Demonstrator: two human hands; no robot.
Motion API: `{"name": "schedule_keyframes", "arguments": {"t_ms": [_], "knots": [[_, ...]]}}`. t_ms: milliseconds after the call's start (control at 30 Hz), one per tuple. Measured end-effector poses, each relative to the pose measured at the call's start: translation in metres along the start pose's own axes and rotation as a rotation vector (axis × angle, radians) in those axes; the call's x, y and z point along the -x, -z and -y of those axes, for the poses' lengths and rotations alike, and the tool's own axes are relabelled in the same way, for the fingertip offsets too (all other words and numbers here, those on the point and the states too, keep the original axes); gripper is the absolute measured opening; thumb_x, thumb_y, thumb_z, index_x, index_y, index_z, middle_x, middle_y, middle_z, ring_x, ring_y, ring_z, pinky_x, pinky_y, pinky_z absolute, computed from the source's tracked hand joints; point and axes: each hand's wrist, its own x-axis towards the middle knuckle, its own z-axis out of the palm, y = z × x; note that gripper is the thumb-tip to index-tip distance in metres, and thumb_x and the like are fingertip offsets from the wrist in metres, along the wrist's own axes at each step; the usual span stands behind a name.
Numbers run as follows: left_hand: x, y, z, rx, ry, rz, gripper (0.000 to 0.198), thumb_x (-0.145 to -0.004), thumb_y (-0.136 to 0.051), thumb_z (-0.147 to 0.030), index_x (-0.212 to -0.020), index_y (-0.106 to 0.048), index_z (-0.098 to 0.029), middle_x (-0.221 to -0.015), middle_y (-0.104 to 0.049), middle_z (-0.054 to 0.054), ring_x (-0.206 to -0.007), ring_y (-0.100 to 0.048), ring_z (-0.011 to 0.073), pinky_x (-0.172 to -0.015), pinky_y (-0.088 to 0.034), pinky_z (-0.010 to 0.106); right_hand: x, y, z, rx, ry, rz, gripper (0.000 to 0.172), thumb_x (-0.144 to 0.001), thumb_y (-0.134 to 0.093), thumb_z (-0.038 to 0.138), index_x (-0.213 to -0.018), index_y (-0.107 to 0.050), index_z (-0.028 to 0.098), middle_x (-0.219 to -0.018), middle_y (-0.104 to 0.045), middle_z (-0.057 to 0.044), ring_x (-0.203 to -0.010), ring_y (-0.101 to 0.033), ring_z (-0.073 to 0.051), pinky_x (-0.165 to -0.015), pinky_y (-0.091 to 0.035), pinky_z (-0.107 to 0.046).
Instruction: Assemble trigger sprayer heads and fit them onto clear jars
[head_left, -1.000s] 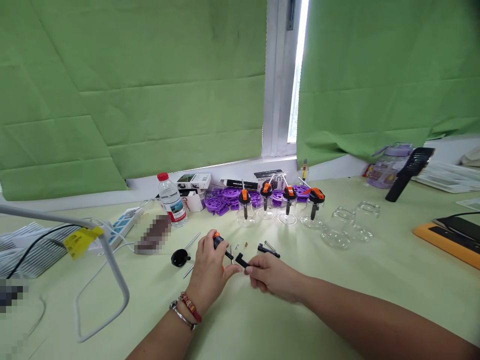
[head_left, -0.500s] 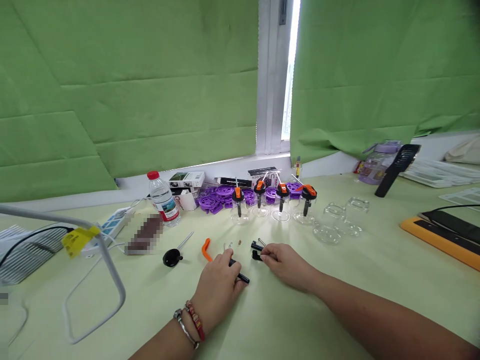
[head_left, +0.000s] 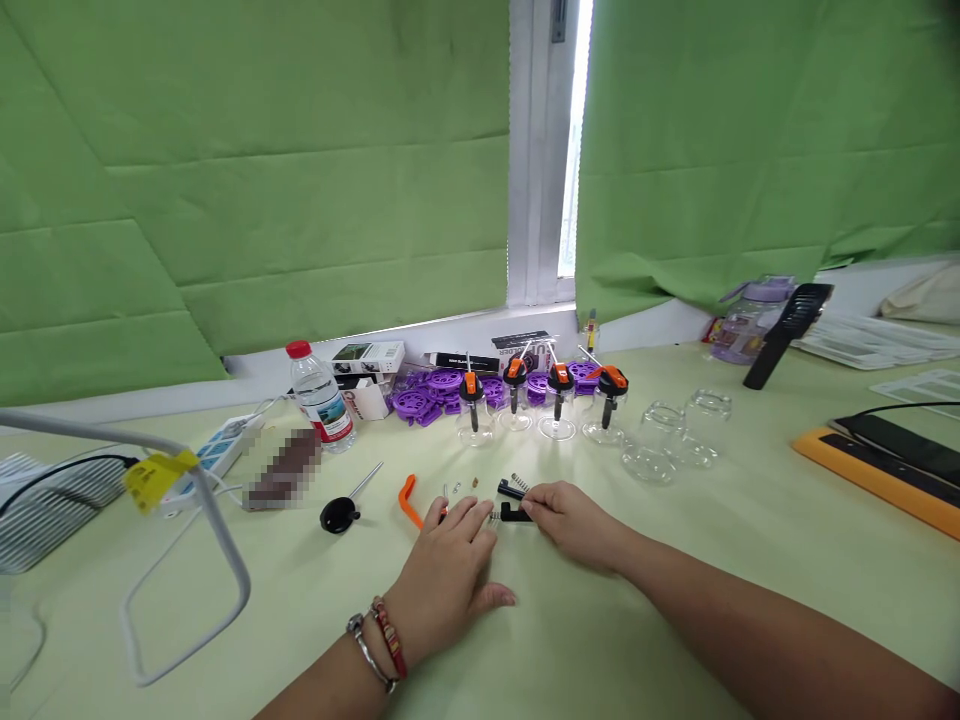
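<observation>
My left hand (head_left: 450, 575) lies over the table with its fingers spread, thumb held out to the side. Close to its fingertips are an orange curved handle (head_left: 409, 497), a small metal piece (head_left: 457, 488) and a tiny brown piece (head_left: 475, 482). Whatever lies under the palm is hidden. The fingers of my right hand (head_left: 566, 520) pinch the near end of a black tube (head_left: 511, 489). Just below it lies a black notched part (head_left: 514, 513), partly behind the fingertips. One coil spring (head_left: 520, 481) rests behind the tube, another spring (head_left: 495, 517) beside the notched part.
A black round lid with a metal rod (head_left: 340, 515) lies at left. Behind stand several glass jars with orange-and-black tops (head_left: 559, 400), purple plastic parts (head_left: 420, 400) and a water bottle (head_left: 322, 400). Upturned clear glasses (head_left: 650, 460) stand right. A white metal frame (head_left: 236, 570) juts in left.
My left hand has let go of a black rod, which no longer shows, and its fingers have spread. My right hand stays at the black parts; more of the notched one shows.
</observation>
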Motion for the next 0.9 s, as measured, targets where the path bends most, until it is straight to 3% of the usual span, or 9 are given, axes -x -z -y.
{"name": "schedule_keyframes", "arguments": {"t_ms": [100, 267, 400, 500, 600, 900], "knots": [[-0.002, -0.002, -0.001, -0.006, -0.017, 0.038, 0.05, -0.082, -0.049, -0.062, -0.11, -0.059, -0.021, -0.14, -0.048, 0.01, -0.131, -0.038, 0.0333, -0.107, -0.021, 0.06, 0.003, 0.001, 0.006, -0.043, -0.045, 0.052, 0.027, -0.09, -0.041, 0.034, -0.072, -0.052, 0.018, -0.056, -0.043, 0.003, -0.052, -0.036, -0.011, -0.052, -0.031, -0.024], [-0.003, -0.001, -0.002, -0.007, -0.016, 0.01, 0.047, -0.082, -0.051, -0.06, -0.108, -0.059, -0.021, -0.121, -0.061, 0.009, -0.116, -0.05, 0.0293, -0.105, -0.023, 0.056, 0.005, 0.005, 0.007, -0.031, -0.069, 0.076, 0.025, -0.091, -0.041, 0.031, -0.077, -0.055, 0.018, -0.055, -0.049, 0.002, -0.051, -0.041, -0.011, -0.054, -0.033, -0.024], [-0.002, 0.001, -0.003, -0.011, -0.006, 0.005, 0.042, -0.083, -0.053, -0.058, -0.101, -0.061, -0.021, -0.111, -0.063, 0.007, -0.108, -0.053, 0.0275, -0.103, -0.025, 0.053, 0.007, 0.01, 0.004, 0.15, -0.05, -0.033, 0.026, -0.093, -0.038, 0.032, -0.078, -0.056, 0.018, -0.066, -0.059, -0.003, -0.059, -0.05, -0.014, -0.056, -0.034, -0.025], [-0.001, 0.002, -0.003, -0.004, -0.001, 0.015, 0.04, -0.084, -0.051, -0.057, -0.099, -0.061, -0.021, -0.11, -0.064, 0.006, -0.106, -0.053, 0.0268, -0.102, -0.026, 0.052, 0.01, 0.008, 0.006, 0.315, -0.048, -0.134, 0.025, -0.095, -0.035, 0.032, -0.092, -0.057, 0.019, -0.082, -0.064, -0.007, -0.07, -0.056, -0.018, -0.058, -0.032, -0.026], [-0.002, 0.003, -0.003, 0.005, -0.003, 0.017, 0.041, -0.084, -0.05, -0.058, -0.099, -0.062, -0.021, -0.111, -0.064, 0.007, -0.106, -0.053, 0.0269, -0.102, -0.025, 0.051, 0.01, 0.0, 0.009, 0.42, -0.028, -0.112, 0.024, -0.096, -0.033, 0.032, -0.101, -0.054, 0.02, -0.085, -0.066, -0.007, -0.075, -0.059, -0.02, -0.058, -0.03, -0.026], [0.0, 0.001, -0.001, 0.05, -0.014, 0.036, 0.041, -0.084, -0.052, -0.056, -0.103, -0.062, -0.021, -0.119, -0.062, 0.008, -0.109, -0.054, 0.0268, -0.104, -0.021, 0.052, 0.003, -0.014, 0.011, 0.69, 0.005, -0.078, 0.02, -0.095, -0.038, 0.034, -0.097, -0.053, 0.02, -0.075, -0.067, -0.006, -0.068, -0.063, -0.022, -0.054, -0.024, -0.028]]}}
